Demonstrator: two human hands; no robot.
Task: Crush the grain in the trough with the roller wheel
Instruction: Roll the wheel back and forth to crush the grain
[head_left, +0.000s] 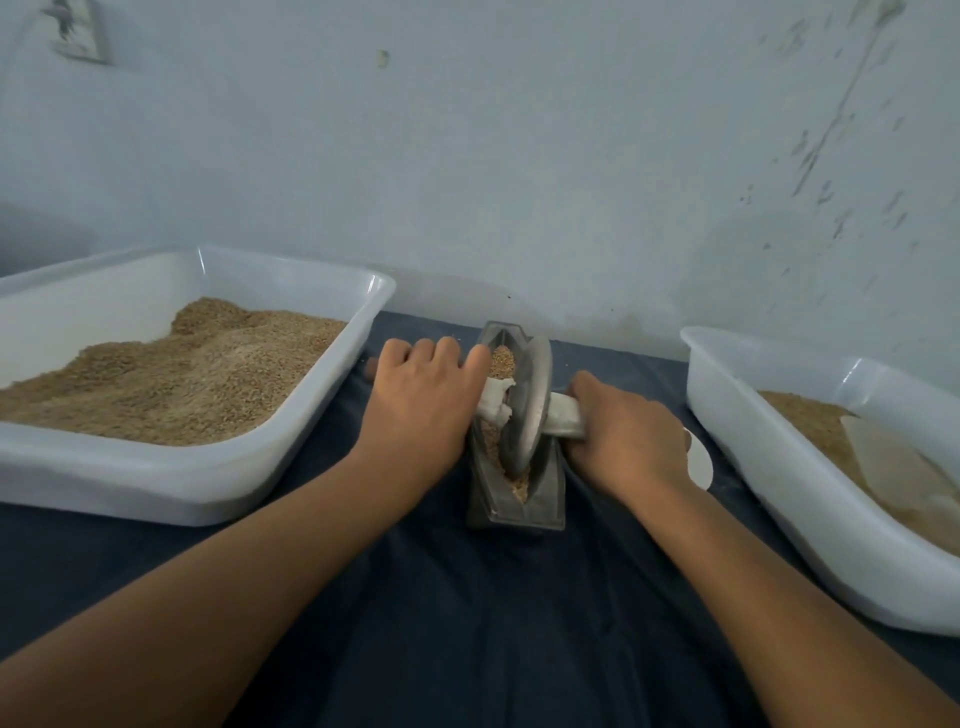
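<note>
A narrow grey metal trough (545, 501) lies lengthwise on the dark cloth, with tan grain (501, 361) along its groove. A metal roller wheel (530, 410) stands upright in the groove near the middle. A white-wrapped axle handle (563, 418) sticks out on both sides of the wheel. My left hand (423, 400) grips the left end of the handle. My right hand (631, 436) grips the right end. Both hands sit close beside the trough walls.
A large white tub (291, 467) heaped with grain stands at the left. Another white tub (789, 499) at the right holds grain and a pale scoop (893, 457). A white round object (698, 460) lies behind my right hand. A wall rises just beyond the trough.
</note>
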